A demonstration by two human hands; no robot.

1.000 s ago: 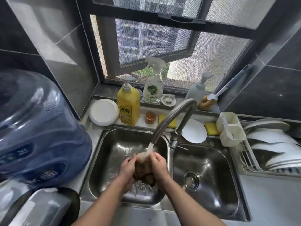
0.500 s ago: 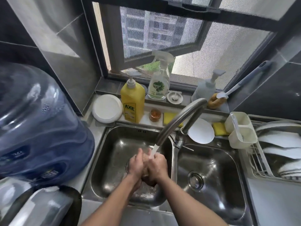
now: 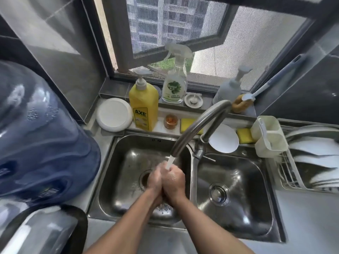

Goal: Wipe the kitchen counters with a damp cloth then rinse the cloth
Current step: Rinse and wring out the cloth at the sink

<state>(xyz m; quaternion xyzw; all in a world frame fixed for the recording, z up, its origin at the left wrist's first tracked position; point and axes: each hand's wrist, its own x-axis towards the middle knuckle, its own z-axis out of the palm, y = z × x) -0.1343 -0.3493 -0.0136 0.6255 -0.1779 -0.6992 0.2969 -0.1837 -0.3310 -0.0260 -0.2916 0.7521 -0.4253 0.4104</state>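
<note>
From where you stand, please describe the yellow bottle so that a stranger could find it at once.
Find the double sink under the window. On the ledge behind its left basin, between a white dish and a small orange jar, stands the yellow bottle. Among the bottles only it is yellow and reads AXE; the spray bottle is clear, the other pump bottle grey.
</note>
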